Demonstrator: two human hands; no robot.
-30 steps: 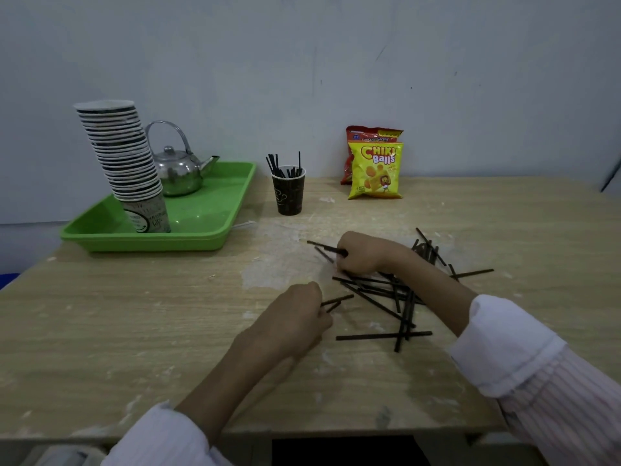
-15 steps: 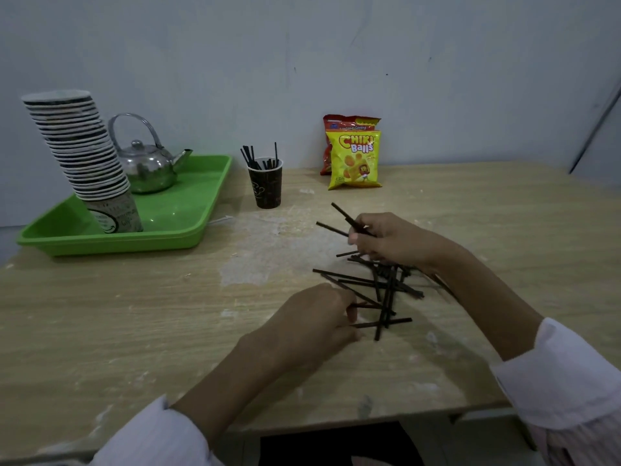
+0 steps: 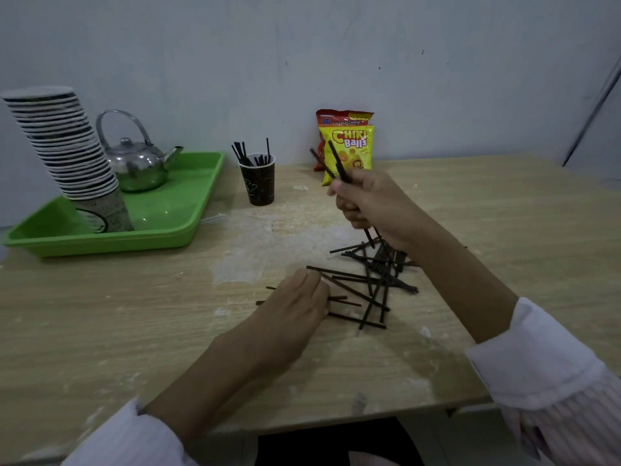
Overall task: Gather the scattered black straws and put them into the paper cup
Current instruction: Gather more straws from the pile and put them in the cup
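Far left of our fingers, the green tray [image 3: 188, 227] and its stacked cups [image 3: 64, 146] play no part. The paper cup [image 3: 258, 186], with several straws already upright in it, stands ahead and to the left of both hands, well apart from any fingertip. Our left hand [image 3: 289, 311] lies low on the table [image 3: 134, 314], its fingers [image 3: 311, 285] curled round a few black straws [image 3: 339, 298] whose ends poke out on either side. We judge that a loose pinch there could let one roll off as we lift. Just right of those fingers, the pile [image 3: 376, 284] lies crossed and tangled. Our right hand [image 3: 368, 200] is raised above it, fingers clenched on a bundle [image 3: 336, 159] whose lower ends hang close over the pile. The uneven bundle looks like the main risk: stray ends may snag the pile, miss the narrow rim or tip the light cup. Beyond the right fingertips, the snack packets [image 3: 349, 136] could get knocked.
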